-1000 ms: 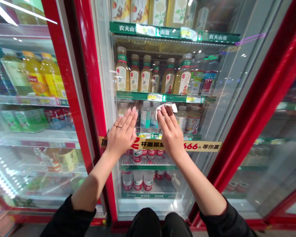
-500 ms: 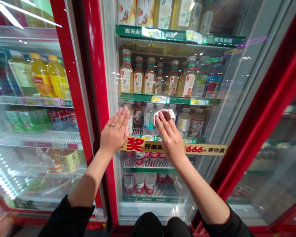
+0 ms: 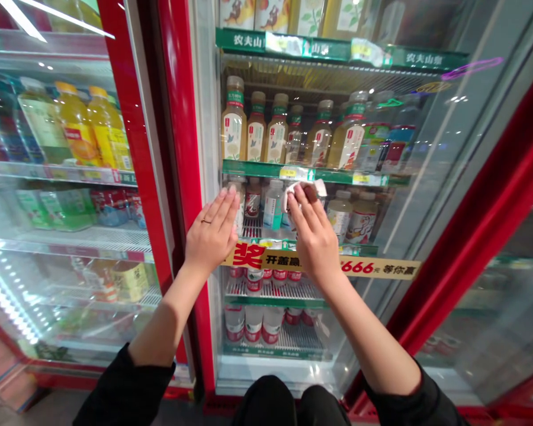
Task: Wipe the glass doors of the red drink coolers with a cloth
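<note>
Flat on the left side of the glass door (image 3: 288,331) rests my left hand (image 3: 209,236), its fingers straight and close together, with a ring on one finger. Nothing shows in it. My right hand (image 3: 316,242) presses a crumpled white cloth (image 3: 320,188) against the same glass, its fingers lying over it. Part of the cloth is hidden beneath the fingers. Just below both hands a yellow printed strip (image 3: 377,267) crosses the door, partly covered by my right hand. Behind the glass, bottled drinks (image 3: 273,207) stand on the shelf level with my hands.
A red door frame (image 3: 182,118) runs down the left of this door, and another red frame (image 3: 471,248) slants along the right. To the left stands a second glass-fronted cooler with juice bottles (image 3: 77,127). My knees (image 3: 270,402) show at the bottom.
The view has shifted a little, so the cooler sits slightly right and higher. My right hand and the cloth have slid slightly up the glass. My left hand stays flat at the left side.
</note>
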Demonstrator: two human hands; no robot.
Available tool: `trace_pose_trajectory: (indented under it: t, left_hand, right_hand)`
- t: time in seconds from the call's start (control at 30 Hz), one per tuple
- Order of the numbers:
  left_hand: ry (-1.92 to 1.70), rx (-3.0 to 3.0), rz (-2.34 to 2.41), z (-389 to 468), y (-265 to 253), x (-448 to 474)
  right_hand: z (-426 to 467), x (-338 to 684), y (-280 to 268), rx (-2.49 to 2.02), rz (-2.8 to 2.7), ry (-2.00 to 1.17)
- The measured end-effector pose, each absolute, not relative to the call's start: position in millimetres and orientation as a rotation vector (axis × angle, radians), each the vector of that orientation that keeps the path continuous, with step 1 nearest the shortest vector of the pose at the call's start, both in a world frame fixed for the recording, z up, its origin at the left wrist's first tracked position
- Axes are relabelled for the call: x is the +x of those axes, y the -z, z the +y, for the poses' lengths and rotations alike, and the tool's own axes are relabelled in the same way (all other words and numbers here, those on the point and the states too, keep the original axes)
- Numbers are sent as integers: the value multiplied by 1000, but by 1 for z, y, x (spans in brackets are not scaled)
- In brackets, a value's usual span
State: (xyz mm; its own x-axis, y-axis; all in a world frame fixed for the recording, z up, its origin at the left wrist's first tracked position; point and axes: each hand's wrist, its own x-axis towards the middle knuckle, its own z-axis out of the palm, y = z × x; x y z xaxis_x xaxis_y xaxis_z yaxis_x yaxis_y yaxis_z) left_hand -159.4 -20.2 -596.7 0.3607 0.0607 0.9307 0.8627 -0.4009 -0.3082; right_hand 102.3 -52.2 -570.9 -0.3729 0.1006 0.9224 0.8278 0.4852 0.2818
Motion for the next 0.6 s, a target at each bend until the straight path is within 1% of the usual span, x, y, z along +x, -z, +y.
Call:
trace_pose_trajectory:
  t: [0.1, 0.23, 0.33, 0.47, 0.6]
  left_hand:
    - [1163, -1726, -812, -19, 597, -158]
    - [1170, -1709, -784, -19, 598, -158]
    - [1169, -1723, -768, -19, 599, -160]
    - [1174, -1711, -751, -20, 599, -160]
    - [1206, -1711, -728, -20, 600, -160]
  right_hand:
    - [-55, 88, 578, -769, -1890, 986]
    - [-49, 74, 555, -765, -1968, 1018]
    - [-45, 79, 542, -753, -1891, 1027]
    - [-48, 90, 559, -766, -1751, 1014]
    - [-54, 76, 574, -741, -1895, 991]
